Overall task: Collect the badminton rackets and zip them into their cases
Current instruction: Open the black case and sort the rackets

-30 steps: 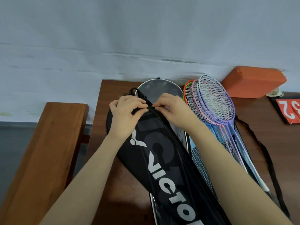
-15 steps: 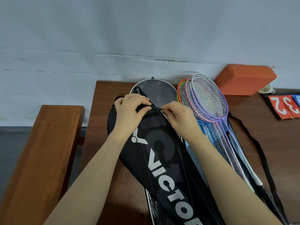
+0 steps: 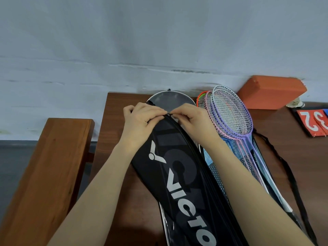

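The left hand (image 3: 142, 121) pinches the black racket case (image 3: 177, 174) at its top edge, and the right hand (image 3: 191, 121) grips the zipper pull (image 3: 169, 114) there; half a second ago the right hand sat lower along the zip, so the two hands have now met at the head end. The case lies lengthwise on the brown table (image 3: 120, 174), over a grey case (image 3: 170, 100). Loose rackets (image 3: 230, 114) lie just right, beside an orange block (image 3: 271, 91).
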`<state>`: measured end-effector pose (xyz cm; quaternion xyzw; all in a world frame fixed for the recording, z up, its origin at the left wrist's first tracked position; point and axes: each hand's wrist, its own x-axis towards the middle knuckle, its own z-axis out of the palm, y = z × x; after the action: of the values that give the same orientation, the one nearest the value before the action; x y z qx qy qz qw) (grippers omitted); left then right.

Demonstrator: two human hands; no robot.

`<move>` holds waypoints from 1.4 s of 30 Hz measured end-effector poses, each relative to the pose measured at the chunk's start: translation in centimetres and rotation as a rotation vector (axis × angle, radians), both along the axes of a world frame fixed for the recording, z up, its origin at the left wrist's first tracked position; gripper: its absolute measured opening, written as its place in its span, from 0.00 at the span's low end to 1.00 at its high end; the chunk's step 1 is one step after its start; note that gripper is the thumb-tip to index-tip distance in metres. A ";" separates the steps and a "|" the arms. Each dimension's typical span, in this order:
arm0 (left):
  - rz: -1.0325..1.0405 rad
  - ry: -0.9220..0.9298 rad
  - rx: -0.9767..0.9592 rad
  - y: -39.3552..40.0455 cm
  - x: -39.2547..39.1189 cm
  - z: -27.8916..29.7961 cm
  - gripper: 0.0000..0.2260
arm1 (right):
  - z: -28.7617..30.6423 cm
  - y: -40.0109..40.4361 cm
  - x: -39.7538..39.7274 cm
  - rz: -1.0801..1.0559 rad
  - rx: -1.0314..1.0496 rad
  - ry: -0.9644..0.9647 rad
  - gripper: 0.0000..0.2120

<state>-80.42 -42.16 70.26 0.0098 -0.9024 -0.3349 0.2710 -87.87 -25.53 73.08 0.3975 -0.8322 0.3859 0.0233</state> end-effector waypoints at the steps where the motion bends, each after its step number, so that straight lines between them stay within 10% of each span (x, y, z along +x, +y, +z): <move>1: 0.013 -0.008 0.020 0.0 -0.1 -0.3 0.08 | -0.2 0.3 0.2 -0.011 0.005 0.007 0.07; 11: 0.230 -0.137 0.053 -1.1 -1.3 -2.1 0.07 | -4.6 7.9 4.3 -0.103 0.104 -0.068 0.06; 20: -0.122 -0.092 -0.445 5.4 4.0 -2.1 0.13 | -3.8 7.1 6.0 -0.087 0.001 -0.014 0.10; 31: -0.094 -0.110 -0.123 3.3 1.7 -3.6 0.12 | -5.1 10.6 7.4 -0.077 0.176 -0.033 0.08; 42: 0.063 -0.241 -0.199 4.7 1.2 -5.9 0.06 | -6.7 15.9 11.4 -0.105 0.308 -0.177 0.06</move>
<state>-79.18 -37.50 64.40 0.0511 -0.9563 -0.2316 0.1708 -76.48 -9.60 66.37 0.3171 -0.8998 0.2856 -0.0911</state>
